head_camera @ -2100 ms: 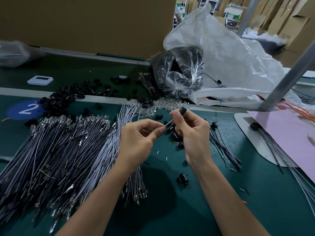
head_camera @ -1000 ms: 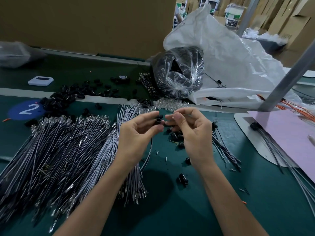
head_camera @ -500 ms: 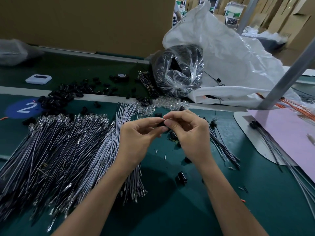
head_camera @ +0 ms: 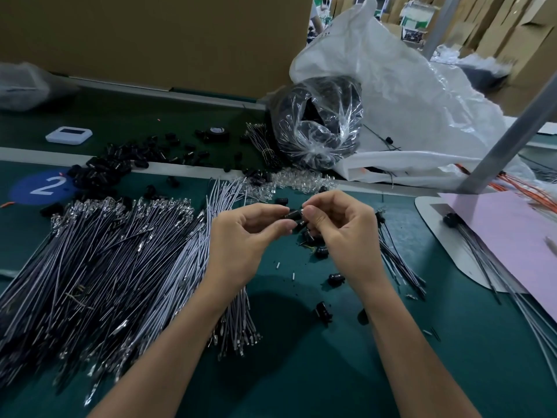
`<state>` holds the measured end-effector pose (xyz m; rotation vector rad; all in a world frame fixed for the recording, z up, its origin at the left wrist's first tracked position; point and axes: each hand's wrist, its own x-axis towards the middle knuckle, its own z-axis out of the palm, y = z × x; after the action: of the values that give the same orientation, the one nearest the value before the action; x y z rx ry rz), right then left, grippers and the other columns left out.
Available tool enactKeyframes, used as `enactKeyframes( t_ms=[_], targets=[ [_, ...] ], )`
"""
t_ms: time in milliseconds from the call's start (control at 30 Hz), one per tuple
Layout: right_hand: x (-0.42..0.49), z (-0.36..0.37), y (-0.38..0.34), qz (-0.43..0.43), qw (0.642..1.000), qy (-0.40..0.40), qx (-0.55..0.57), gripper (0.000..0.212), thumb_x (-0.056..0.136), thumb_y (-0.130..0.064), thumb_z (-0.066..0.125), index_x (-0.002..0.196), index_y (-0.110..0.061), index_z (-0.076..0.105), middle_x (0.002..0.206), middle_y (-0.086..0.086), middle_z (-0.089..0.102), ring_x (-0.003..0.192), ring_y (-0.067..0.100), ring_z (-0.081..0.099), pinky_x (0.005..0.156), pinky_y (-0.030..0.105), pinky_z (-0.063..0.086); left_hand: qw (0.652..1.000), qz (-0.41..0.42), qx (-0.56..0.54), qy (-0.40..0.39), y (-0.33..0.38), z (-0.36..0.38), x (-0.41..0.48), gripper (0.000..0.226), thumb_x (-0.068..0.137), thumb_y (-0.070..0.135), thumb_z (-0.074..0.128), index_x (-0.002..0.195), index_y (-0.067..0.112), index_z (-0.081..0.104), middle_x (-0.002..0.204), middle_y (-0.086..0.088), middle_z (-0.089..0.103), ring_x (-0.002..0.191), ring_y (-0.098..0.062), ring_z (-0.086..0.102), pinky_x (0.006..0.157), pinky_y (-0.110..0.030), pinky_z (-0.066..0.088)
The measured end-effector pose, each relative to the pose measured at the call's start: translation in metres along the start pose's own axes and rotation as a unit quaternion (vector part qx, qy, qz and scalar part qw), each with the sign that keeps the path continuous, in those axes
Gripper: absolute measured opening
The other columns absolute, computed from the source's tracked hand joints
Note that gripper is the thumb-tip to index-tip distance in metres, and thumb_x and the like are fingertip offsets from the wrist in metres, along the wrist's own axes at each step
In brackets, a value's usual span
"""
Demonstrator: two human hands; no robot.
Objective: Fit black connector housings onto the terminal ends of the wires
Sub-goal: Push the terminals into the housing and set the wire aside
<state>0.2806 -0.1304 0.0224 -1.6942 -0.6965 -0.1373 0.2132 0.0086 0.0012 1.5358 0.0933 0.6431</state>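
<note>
Above the green table, my left hand (head_camera: 244,233) and my right hand (head_camera: 343,230) meet fingertip to fingertip. Both pinch one small black connector housing (head_camera: 296,214) between thumbs and forefingers. Any wire running from it is hidden by my fingers. To the left lies a big fan of grey wires (head_camera: 114,260) with metal terminals. Loose black housings (head_camera: 335,279) are scattered under and in front of my right hand. A larger heap of black housings (head_camera: 111,167) lies at the back left. A bundle of fitted wires (head_camera: 398,260) lies to the right of my right hand.
A clear bag of black parts (head_camera: 316,125) and a big white sack (head_camera: 401,95) stand behind. A pink sheet (head_camera: 506,233) on a white board, with more wires, lies at the right beside a slanted grey post (head_camera: 506,137). A white device (head_camera: 68,135) sits back left.
Two seconds ago my right hand held a housing up on a wire. Both hands have since closed in together and now pinch the housing between them, slightly lower.
</note>
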Motion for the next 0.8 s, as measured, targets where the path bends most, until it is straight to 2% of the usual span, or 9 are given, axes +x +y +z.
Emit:
enactKeyframes(
  t_ms=[267,400,600,700,800],
  targets=[
    [0.0004,-0.0004,0.003,0.016,1.0,-0.013,0.016,0.007,0.087,-0.004,0.07,0.081,-0.009,0.07,0.067,-0.002,0.068,0.058,0.009,0.061,0.058,0.021,0.051,0.999,0.026,0.031,-0.005,-0.0013,-0.0014,-0.0014,0.02,0.072,0.004,0.081,0.089,0.016,0.076,0.076,0.002,0.076,0.07,-0.013,0.074,0.069,-0.02,0.057],
    [0.0011,-0.0046,0.0048,0.036,0.997,-0.036,0.054,0.01,0.085,-0.001,0.071,0.078,-0.008,0.071,0.063,-0.002,0.068,0.055,0.008,0.061,0.056,0.018,0.049,0.996,0.052,0.068,-0.005,-0.002,-0.0032,-0.0016,0.021,0.071,0.008,0.081,0.091,0.013,0.077,0.076,0.0,0.076,0.069,-0.012,0.074,0.071,-0.023,0.059],
    [0.0004,-0.0064,0.0088,0.064,0.991,-0.061,0.1,0.01,0.083,0.002,0.071,0.077,-0.006,0.072,0.064,0.003,0.069,0.056,0.011,0.061,0.056,0.02,0.05,0.992,0.083,0.097,-0.019,-0.0026,-0.0033,-0.0032,0.022,0.072,0.008,0.082,0.092,0.014,0.077,0.076,0.006,0.076,0.069,-0.007,0.073,0.069,-0.019,0.058],
    [-0.0003,-0.0075,0.0081,0.075,0.984,-0.077,0.14,0.002,0.079,-0.006,0.072,0.077,-0.007,0.071,0.065,0.001,0.07,0.056,0.01,0.062,0.056,0.019,0.05,0.993,0.087,0.073,-0.028,-0.0008,-0.0035,-0.0044,0.021,0.072,0.018,0.08,0.093,0.017,0.076,0.077,0.006,0.076,0.07,-0.009,0.073,0.068,-0.021,0.058],
    [-0.0012,-0.0082,0.0061,0.076,0.98,-0.084,0.166,0.009,0.074,-0.015,0.073,0.077,-0.007,0.071,0.065,0.002,0.07,0.057,0.01,0.062,0.055,0.02,0.05,0.995,0.084,0.042,-0.028,0.0012,-0.0034,-0.0064,0.022,0.071,0.022,0.078,0.093,0.018,0.075,0.077,0.003,0.076,0.069,-0.012,0.074,0.067,-0.023,0.059]
  ],
)
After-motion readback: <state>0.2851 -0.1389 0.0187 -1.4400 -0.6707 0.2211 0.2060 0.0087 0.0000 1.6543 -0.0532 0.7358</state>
